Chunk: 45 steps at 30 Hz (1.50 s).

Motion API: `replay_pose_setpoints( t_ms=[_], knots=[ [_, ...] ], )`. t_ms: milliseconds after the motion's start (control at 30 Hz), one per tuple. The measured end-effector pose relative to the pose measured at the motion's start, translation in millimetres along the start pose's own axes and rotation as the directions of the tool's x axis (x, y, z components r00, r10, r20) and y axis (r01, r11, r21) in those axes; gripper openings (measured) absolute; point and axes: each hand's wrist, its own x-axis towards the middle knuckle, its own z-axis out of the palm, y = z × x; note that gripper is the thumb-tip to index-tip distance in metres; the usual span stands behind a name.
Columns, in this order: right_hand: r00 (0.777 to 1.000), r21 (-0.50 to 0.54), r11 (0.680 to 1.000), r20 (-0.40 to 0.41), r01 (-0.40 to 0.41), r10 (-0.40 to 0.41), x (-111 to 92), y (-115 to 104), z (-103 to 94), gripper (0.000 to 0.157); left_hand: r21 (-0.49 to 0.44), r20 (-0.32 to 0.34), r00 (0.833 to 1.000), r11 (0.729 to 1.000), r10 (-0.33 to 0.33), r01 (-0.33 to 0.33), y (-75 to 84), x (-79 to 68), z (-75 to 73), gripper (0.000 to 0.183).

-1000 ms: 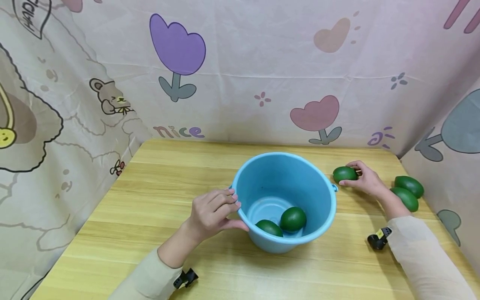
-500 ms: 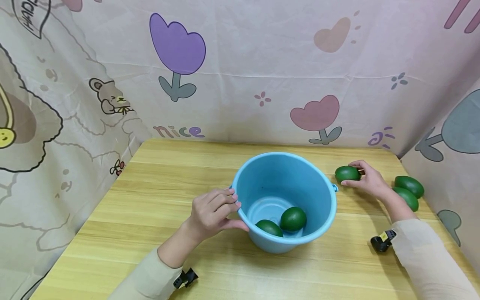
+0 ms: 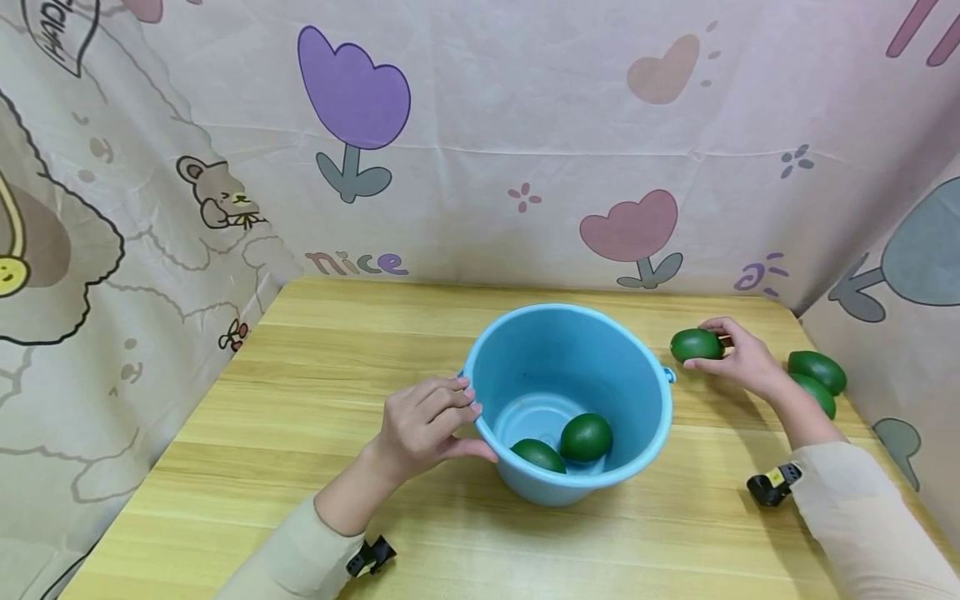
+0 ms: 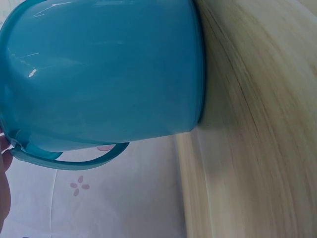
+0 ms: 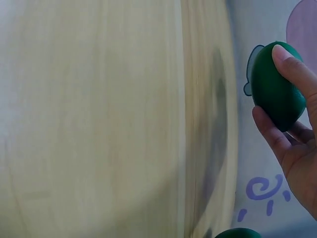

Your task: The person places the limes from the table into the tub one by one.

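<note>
A light blue bucket (image 3: 558, 492) stands upright on the wooden table, with two green mangoes, one (image 3: 587, 438) beside the other (image 3: 538, 456), on its bottom. My left hand (image 3: 427, 425) holds the bucket's left rim, fingers bent over the edge and thumb along the near side. Right of the bucket, my right hand (image 3: 742, 358) grips another green mango (image 5: 278, 87) between thumb and fingers; in the right wrist view it shows against the backdrop cloth. Past that wrist lie two more green mangoes, one (image 3: 817, 372) behind the other (image 3: 817, 395), which the forearm partly covers.
The bucket's handle (image 4: 84, 162) hangs down its side. A patterned cloth (image 3: 480, 167) closes off the back and sides of the table (image 3: 300, 367). Small black cameras sit at both wrists, the left (image 3: 371, 556) and the right (image 3: 774, 485).
My right hand has shifted slightly right and up in the head view with the mango in its grip. The left hand and the bucket have stayed put.
</note>
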Motion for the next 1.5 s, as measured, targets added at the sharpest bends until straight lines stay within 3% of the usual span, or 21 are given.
replay_pose_setpoints(
  t_ms=[500, 800, 1500],
  knots=[
    [0.998, 0.025, 0.999, 0.05, -0.03, 0.029, -5, -10, -10.0, 0.07, -0.009, 0.011, 1.0, 1.0, -0.002, 0.002, -0.4, 1.0, -0.1, 0.055],
    [0.997, 0.0, 0.997, 0.017, 0.075, -0.075, -5, -19, -13.6, 0.064, -0.006, 0.006, 1.0, 1.0, 0.002, -0.002, -1.3, 0.6, 0.6, 0.055],
    [0.987, -0.018, 0.987, 0.017, 0.162, -0.162, -8, -45, -24.8, 0.063, -0.008, -0.001, 1.0, 1.0, -0.002, 0.002, -0.7, 0.7, 0.2, 0.054]
  ],
)
